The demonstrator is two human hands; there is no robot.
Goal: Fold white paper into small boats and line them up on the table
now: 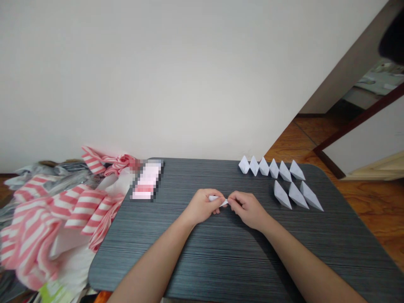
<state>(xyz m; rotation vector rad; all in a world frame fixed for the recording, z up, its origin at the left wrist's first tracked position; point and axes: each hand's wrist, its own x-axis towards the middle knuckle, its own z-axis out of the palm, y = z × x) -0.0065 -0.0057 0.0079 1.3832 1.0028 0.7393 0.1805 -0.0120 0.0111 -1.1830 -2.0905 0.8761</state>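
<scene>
My left hand [203, 206] and my right hand [248, 208] meet over the middle of the dark striped table [221, 261]. Both pinch a small folded piece of white paper [220, 200] between their fingertips, just above the tabletop. Most of that paper is hidden inside my left fingers. To the right, several finished white folded paper shapes [273, 167] stand in a row near the table's far edge. Three more folded shapes [298, 195] lie in a second row just in front of them.
A pile of red-and-white striped plastic bags [57, 219] spills against the table's left side. A blurred pink and white object [147, 181] lies at the table's far left. A white wall stands behind; a wooden floor [362, 202] and a doorway lie to the right.
</scene>
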